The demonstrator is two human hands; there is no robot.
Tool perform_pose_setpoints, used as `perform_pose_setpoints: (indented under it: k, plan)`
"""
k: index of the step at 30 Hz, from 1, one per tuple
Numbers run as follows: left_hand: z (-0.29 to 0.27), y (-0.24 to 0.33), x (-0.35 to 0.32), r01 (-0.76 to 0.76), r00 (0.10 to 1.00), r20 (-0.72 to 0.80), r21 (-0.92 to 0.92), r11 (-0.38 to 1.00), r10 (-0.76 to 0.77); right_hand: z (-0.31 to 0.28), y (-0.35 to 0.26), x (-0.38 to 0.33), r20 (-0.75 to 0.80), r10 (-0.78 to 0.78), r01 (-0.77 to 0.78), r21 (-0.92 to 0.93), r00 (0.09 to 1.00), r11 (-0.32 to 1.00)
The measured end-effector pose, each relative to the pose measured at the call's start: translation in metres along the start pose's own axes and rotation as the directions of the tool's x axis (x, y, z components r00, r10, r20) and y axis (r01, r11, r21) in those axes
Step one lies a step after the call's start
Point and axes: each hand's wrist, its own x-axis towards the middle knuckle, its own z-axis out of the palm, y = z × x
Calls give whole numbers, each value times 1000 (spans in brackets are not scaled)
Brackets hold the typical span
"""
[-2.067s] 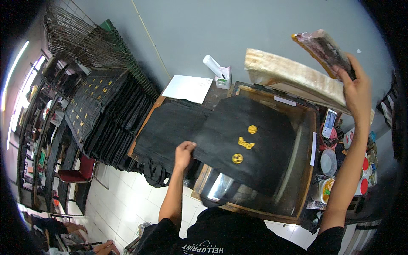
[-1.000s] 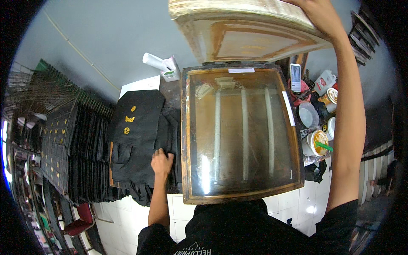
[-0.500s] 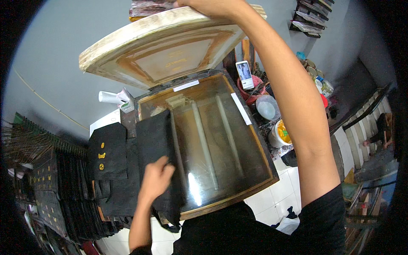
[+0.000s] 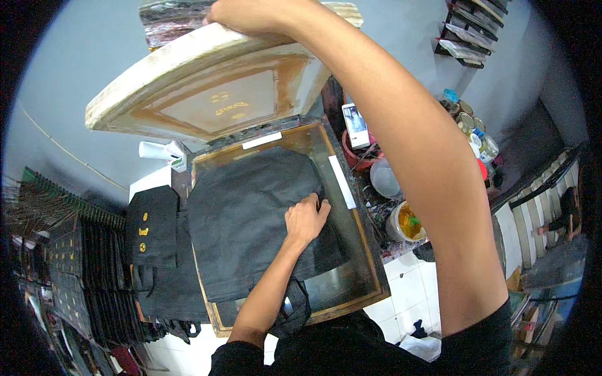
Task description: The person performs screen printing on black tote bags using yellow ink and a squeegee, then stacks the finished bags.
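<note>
My left hand (image 4: 305, 219) rests on a black cloth piece with straps (image 4: 251, 207), fingers curled at its right part. The cloth lies over a glass-topped printing table (image 4: 370, 276) with a wooden rim, its strap end hanging by the near edge. My right hand (image 4: 248, 15) grips the top edge of a screen printing frame (image 4: 207, 100), which stands tilted up at the table's far side. Yellow-brown marks show on its mesh. Left of the table lies another black cloth piece (image 4: 153, 232) bearing small yellow prints.
Stacked black printed pieces (image 4: 88, 276) fill the left side. To the right stand a phone (image 4: 356, 125), a clear plastic tub (image 4: 384, 177), a tub of yellow ink (image 4: 407, 220) and several cans (image 4: 467, 119). Another person (image 4: 567, 213) is at the far right.
My left hand has moved right, and the black cloth, folded at the left before, now spreads over most of the glass. My right hand still holds the frame up.
</note>
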Motion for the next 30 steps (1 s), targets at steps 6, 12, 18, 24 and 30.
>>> perform_pose_setpoints:
  k: [6, 12, 18, 24, 30]
  plan:
    - [-1, 7, 11, -8, 995, 99, 141, 990, -6, -14, -4, -5, 65, 65, -66, 18, 996, 998]
    - [13, 12, 11, -19, 998, 66, 210, 978, 5, -5, -10, -4, 20, 112, -112, 18, 994, 994]
    - [3, -4, 18, -52, 996, 77, 34, 998, 49, -13, -5, -13, 30, 114, -115, 12, 993, 993]
    - [13, 14, 36, -102, 992, 75, -40, 994, 105, -4, -6, -3, 24, 115, -115, 6, 993, 993]
    - [-3, 4, 48, 90, 994, 75, -176, 980, -78, -2, -13, -4, 64, 179, -181, 29, 982, 983]
